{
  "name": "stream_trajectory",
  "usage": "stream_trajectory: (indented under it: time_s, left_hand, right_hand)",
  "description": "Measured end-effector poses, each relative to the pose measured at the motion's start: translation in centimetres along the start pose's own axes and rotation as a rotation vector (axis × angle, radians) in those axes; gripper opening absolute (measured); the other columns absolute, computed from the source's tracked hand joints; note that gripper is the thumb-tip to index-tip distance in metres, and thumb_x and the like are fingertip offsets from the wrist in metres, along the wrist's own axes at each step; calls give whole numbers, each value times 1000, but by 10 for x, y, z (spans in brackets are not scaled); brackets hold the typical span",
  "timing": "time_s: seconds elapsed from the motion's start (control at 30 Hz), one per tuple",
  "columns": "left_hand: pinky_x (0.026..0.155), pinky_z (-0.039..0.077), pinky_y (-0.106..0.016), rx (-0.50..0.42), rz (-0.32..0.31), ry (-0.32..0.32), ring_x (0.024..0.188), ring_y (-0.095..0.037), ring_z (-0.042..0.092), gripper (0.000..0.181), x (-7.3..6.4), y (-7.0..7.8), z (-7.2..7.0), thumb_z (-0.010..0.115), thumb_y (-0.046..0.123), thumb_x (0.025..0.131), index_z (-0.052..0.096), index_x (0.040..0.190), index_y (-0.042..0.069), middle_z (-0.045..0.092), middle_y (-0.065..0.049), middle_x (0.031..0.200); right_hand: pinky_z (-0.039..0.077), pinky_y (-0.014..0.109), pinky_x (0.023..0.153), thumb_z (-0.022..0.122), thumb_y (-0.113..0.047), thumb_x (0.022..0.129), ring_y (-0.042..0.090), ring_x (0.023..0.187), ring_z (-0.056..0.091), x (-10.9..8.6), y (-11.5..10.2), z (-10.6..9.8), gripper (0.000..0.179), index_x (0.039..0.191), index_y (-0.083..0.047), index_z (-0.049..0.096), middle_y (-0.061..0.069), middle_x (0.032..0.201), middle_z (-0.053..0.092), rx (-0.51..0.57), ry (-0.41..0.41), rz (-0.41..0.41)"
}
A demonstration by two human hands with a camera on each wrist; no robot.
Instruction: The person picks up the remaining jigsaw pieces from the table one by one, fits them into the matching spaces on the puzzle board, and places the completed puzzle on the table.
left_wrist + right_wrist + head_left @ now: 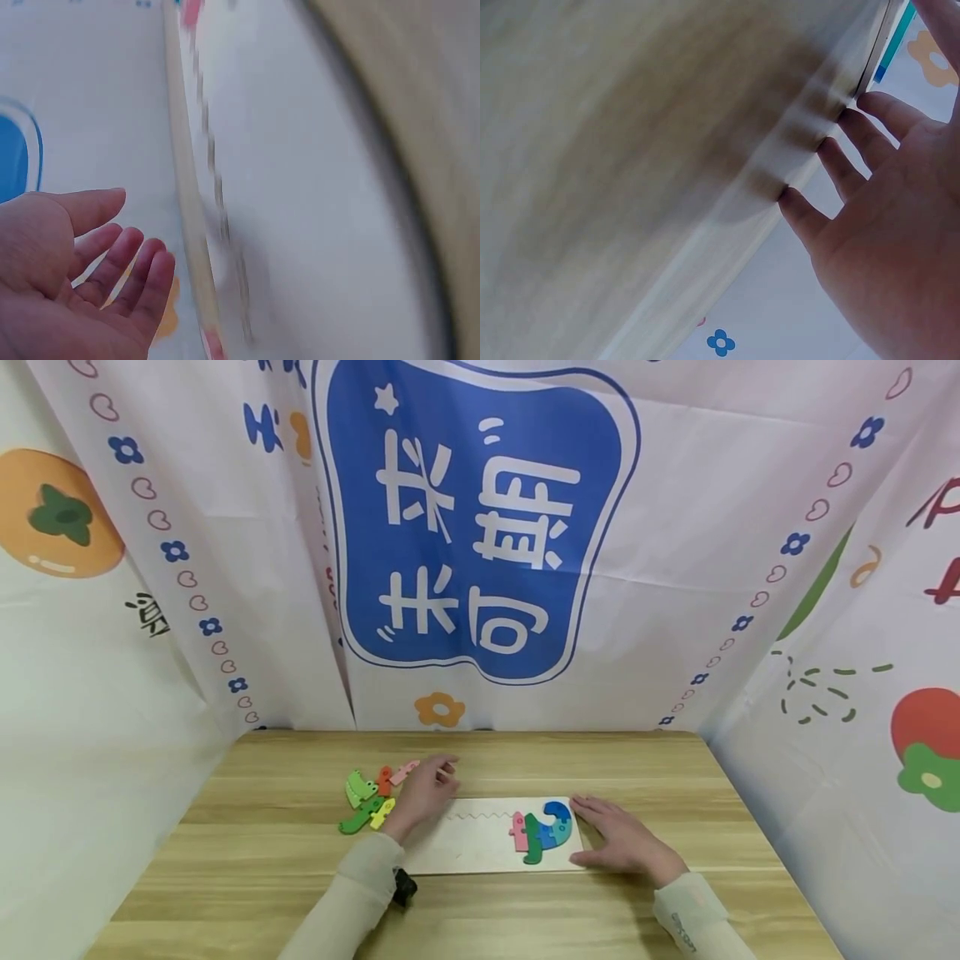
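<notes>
A pale puzzle board (472, 852) lies flat on the table. Joined pieces, among them a pink piece (520, 832), a dark green piece (532, 839) and a blue curled tail piece (557, 810), sit at its right end. My left hand (429, 793) hovers over the board's left end; the left wrist view shows its fingers (127, 277) loosely bent around nothing. My right hand (622, 839) is spread at the board's right end, its fingertips resting on the surface by the edge. Beside my left hand lie a light green crocodile head (358, 789) and a pink piece (405, 772).
More loose pieces lie on the table's left: a red one (384, 782), a yellow one (383, 812) and a green leg-like one (360, 817). The wooden table (637, 764) ends at a printed cloth (660, 568). A small black object (403, 888) is at the left cuff.
</notes>
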State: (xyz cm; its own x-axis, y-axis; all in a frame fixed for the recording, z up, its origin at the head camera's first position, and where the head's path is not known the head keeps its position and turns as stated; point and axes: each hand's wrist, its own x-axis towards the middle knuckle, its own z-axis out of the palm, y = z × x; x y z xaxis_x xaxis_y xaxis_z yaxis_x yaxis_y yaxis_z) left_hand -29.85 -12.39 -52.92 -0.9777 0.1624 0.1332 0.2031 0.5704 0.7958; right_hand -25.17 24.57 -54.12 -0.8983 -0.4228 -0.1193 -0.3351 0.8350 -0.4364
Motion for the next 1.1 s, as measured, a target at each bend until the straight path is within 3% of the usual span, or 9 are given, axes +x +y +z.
stream_trajectory:
  time_s: [0.17, 0.3, 0.4, 0.57, 0.67, 0.87, 1.1]
  left_hand:
    - [97, 55, -53, 133, -12, 66, 117, -37, 62, 45, 10, -19, -20, 69, 7, 99, 58, 142, 2, 63, -22, 131]
    - [90, 58, -55, 304, 23, 132, 112, -40, 65, 45, 16, -30, -32, 72, 8, 96, 61, 139, 2, 65, -24, 128]
    - [95, 55, -59, 380, 32, 138, 117, -43, 63, 46, 18, -34, -38, 72, 8, 94, 62, 139, 1, 64, -26, 131]
    - [111, 42, -65, 420, -44, 66, 135, -53, 48, 50, 15, -37, -42, 69, 7, 95, 57, 143, -2, 56, -30, 144]
    - [111, 42, -65, 469, -71, 30, 135, -54, 48, 51, 12, -39, -42, 68, 8, 96, 56, 144, -3, 55, -30, 145]
    - [105, 47, -62, 512, -63, 22, 126, -50, 56, 44, 11, -46, -41, 66, 6, 97, 59, 139, -2, 61, -28, 138]
    - [99, 50, -60, 456, -11, 58, 111, -44, 63, 34, 11, -46, -37, 68, -3, 94, 64, 128, -4, 68, -24, 120]
  right_hand:
    - [26, 67, 121, 78, -58, 86, 41, 155, 29, 0, 1, 0, 92, 159, -15, 43, 9, 168, 35, 0, 2, 1]
    - [26, 66, 122, 78, -58, 86, 41, 155, 29, -1, 1, 1, 92, 159, -16, 42, 8, 168, 35, 1, 4, 5]
    - [27, 66, 121, 77, -59, 86, 41, 154, 30, -1, 1, 0, 92, 159, -16, 42, 8, 167, 36, -10, 3, 8]
    - [28, 67, 121, 76, -61, 86, 42, 154, 31, -2, 1, -1, 94, 160, -16, 41, 9, 167, 36, -32, -7, 7]
    - [27, 67, 121, 76, -61, 86, 42, 154, 30, -2, -1, -3, 94, 160, -16, 40, 9, 167, 35, -30, -10, 10]
    - [27, 67, 121, 77, -60, 86, 41, 154, 30, -1, -2, -1, 93, 160, -16, 41, 9, 167, 36, -23, -8, 9]
    - [28, 67, 121, 77, -60, 85, 41, 154, 31, 0, -1, 0, 94, 159, -15, 42, 9, 167, 36, -30, -5, 14]
